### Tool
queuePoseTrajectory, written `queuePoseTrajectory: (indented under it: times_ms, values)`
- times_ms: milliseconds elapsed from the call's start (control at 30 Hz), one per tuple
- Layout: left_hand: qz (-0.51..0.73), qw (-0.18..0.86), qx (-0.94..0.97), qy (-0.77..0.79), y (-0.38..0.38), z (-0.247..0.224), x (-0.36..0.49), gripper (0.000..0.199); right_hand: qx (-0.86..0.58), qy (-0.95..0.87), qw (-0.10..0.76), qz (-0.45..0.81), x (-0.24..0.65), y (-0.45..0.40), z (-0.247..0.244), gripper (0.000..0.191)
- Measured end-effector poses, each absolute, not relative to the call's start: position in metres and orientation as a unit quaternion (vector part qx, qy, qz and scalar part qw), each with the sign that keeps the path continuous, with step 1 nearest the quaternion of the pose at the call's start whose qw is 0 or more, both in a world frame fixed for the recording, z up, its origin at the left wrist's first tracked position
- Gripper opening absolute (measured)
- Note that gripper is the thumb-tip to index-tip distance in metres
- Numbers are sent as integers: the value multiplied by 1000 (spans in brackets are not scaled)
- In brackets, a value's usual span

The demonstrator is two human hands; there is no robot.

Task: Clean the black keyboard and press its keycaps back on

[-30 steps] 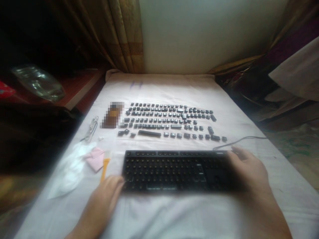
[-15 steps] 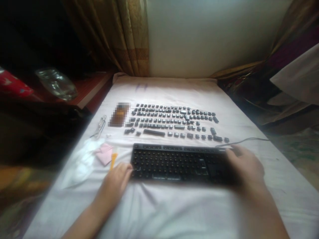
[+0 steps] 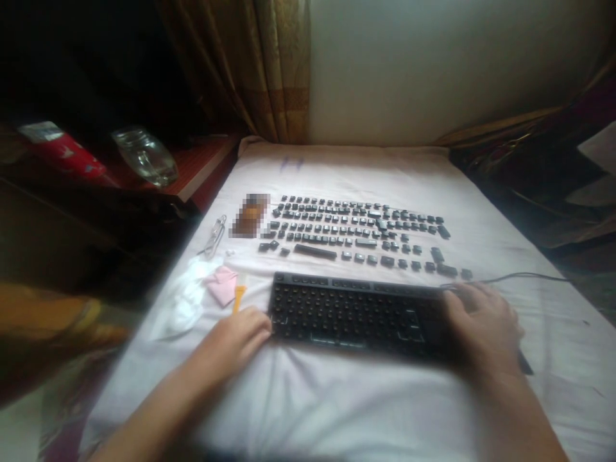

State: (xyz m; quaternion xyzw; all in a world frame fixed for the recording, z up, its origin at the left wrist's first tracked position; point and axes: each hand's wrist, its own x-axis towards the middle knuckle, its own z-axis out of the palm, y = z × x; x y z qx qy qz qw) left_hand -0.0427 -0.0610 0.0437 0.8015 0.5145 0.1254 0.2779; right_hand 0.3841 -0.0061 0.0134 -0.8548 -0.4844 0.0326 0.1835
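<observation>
A black keyboard frame (image 3: 351, 311) with its keycaps off lies across a white cloth-covered surface (image 3: 337, 398). My left hand (image 3: 235, 340) grips its left end, fingers curled at the edge. My right hand (image 3: 481, 324) rests over its right end and holds it there. Beyond the frame, several loose black keycaps (image 3: 356, 231) lie in rows, with the long spacebar (image 3: 315, 251) in the nearest row. The keyboard's cable (image 3: 524, 277) runs off to the right.
Left of the keyboard lie an orange pry tool (image 3: 239, 298), a pink cloth (image 3: 221, 283), clear plastic (image 3: 185, 305) and a metal clip tool (image 3: 215, 235). A glass jar (image 3: 144, 155) stands on a red-brown shelf (image 3: 202, 170) at the left. Curtains hang behind.
The view has swung left, so everything sits further right in the picture. Both hands have stayed on the keyboard's ends, which now lies slightly farther from me.
</observation>
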Motion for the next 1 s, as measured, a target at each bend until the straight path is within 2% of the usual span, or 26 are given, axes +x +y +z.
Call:
queuePoseTrajectory:
  times_ms: [133, 267, 467, 733, 1000]
  values:
    - [157, 323, 756, 547, -42, 53, -45, 21, -858, -478, 183, 37, 385, -7, 13, 58]
    - [227, 287, 714, 597, -27, 58, -42, 24, -860, -474, 184, 38, 384, -6, 13, 58]
    - [242, 278, 781, 504, -29, 50, -22, 19, -857, -479, 189, 29, 388, -6, 8, 54]
    - [156, 155, 838, 499, -44, 42, -6, 18, -843, -500, 198, 23, 395, -6, 1, 44]
    - [89, 131, 866, 474, -50, 50, -4, 19, -839, -505, 201, 10, 393, -6, -2, 45]
